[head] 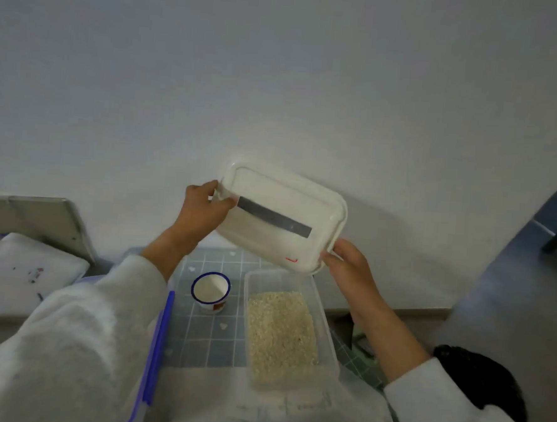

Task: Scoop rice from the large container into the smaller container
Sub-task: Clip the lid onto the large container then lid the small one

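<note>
A clear plastic container [328, 341] holding rice [279, 335] stands uncovered on the tiled mat. Above its far end I hold its white lid [268, 243], tilted, with a grey strip across it. My left hand [202, 212] grips the lid's left edge, thumb on top. The lid's right corner is gripped by my right hand [348, 267]. A small white enamel cup [211, 290] with a blue rim stands empty to the left of the rice container.
A blue-edged clear container [158, 343] lies at the left, mostly under my left sleeve. The grey tiled mat [210, 340] covers the table. A white cloth [28, 274] sits far left, a dark object [482, 380] at the right, a wall behind.
</note>
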